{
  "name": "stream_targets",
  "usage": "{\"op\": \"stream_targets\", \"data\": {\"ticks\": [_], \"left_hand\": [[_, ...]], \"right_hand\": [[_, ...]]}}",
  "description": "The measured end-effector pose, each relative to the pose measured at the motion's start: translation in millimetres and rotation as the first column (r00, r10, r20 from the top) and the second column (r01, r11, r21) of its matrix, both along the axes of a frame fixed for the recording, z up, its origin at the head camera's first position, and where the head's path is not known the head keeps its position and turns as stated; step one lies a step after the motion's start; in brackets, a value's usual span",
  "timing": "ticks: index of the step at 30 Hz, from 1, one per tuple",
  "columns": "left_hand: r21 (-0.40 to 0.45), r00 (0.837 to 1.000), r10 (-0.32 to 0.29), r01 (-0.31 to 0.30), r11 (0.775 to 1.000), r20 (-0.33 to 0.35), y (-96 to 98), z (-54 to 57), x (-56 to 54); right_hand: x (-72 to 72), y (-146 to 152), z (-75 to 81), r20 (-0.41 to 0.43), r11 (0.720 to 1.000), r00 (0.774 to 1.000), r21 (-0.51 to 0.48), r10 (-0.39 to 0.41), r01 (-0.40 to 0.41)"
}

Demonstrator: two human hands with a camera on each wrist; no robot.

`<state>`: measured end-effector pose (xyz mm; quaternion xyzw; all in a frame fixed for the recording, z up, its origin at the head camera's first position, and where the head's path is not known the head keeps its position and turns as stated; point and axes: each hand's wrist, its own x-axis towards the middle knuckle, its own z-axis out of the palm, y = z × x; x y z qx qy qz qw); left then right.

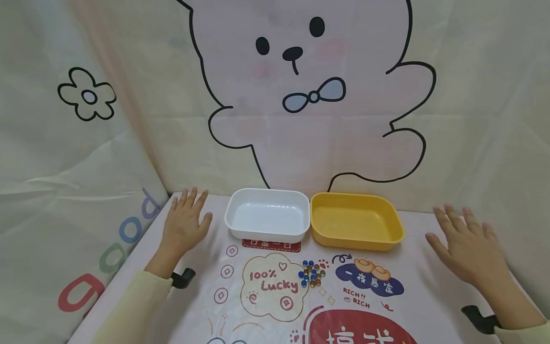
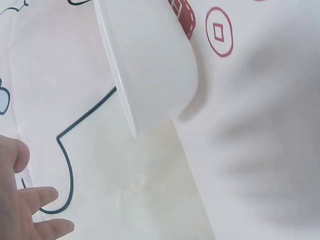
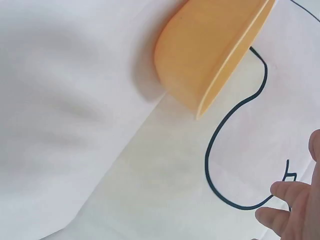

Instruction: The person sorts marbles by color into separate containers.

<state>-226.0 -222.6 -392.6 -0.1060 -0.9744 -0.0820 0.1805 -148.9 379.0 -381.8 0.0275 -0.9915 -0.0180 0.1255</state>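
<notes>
In the head view, a white rectangular tub (image 1: 266, 234) and a yellow one (image 1: 356, 241) stand side by side at the back of the table. In front of them lies a small cluster of glass marbles (image 1: 312, 274), blue, brown and greenish. My left hand (image 1: 185, 227) is to the left of the white tub, fingers spread and holding nothing. Over on the right, my right hand (image 1: 470, 246) is apart from the yellow tub, its fingers also extended with nothing in them. Each wrist view shows the nearer tub's outer side and part of the hand.
A printed cloth (image 1: 197, 306) with red lettering and drawings covers the table. Behind it rises a pale backdrop (image 1: 309, 143) with a bear outline. Another fabric panel (image 1: 51, 191) closes off the left side. Dark straps (image 1: 184, 278) sit at both wrists.
</notes>
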Motion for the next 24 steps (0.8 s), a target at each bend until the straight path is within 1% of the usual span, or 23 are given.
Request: {"op": "stream_targets", "data": {"ticks": [4,7,11,14,17,19,22,24], "left_hand": [[0.007,0.999,-0.014,0.015,1.0,-0.031,7.2,4.0,5.4],[0.009,0.998,-0.028,0.029,1.0,-0.062,12.9,7.1,9.3],[0.035,0.992,-0.067,0.071,0.997,-0.104,22.0,10.7,14.6],[0.072,0.986,-0.098,0.108,0.992,-0.132,30.6,12.1,18.7],[0.113,0.982,-0.117,0.135,0.984,-0.151,40.9,12.9,23.5],[0.142,0.981,-0.118,0.14,0.98,-0.152,48.3,12.6,27.4],[0.187,0.987,-0.111,0.132,0.974,-0.12,59.1,12.2,34.2],[0.234,0.99,-0.112,0.129,0.964,-0.087,65.9,11.3,39.0]], "right_hand": [[0.3,-11,7.2,-0.029,0.999,0.999,0.011,0.03,-0.03],[0.2,-20,12.4,-0.068,0.998,0.996,0.028,0.053,-0.051],[-1.1,-34,17.4,-0.143,0.996,0.987,0.056,0.074,-0.067],[-2.8,-44,19.6,-0.194,0.994,0.975,0.046,0.11,-0.103],[-5.5,-53,20.5,-0.248,0.984,0.952,0.013,0.177,-0.179],[-7.5,-58,21.0,-0.275,0.972,0.936,-0.021,0.219,-0.234],[-10.8,-65,20.5,-0.299,0.948,0.915,-0.082,0.272,-0.308],[-12.1,-70,19.6,-0.29,0.933,0.915,-0.143,0.28,-0.331]]}}
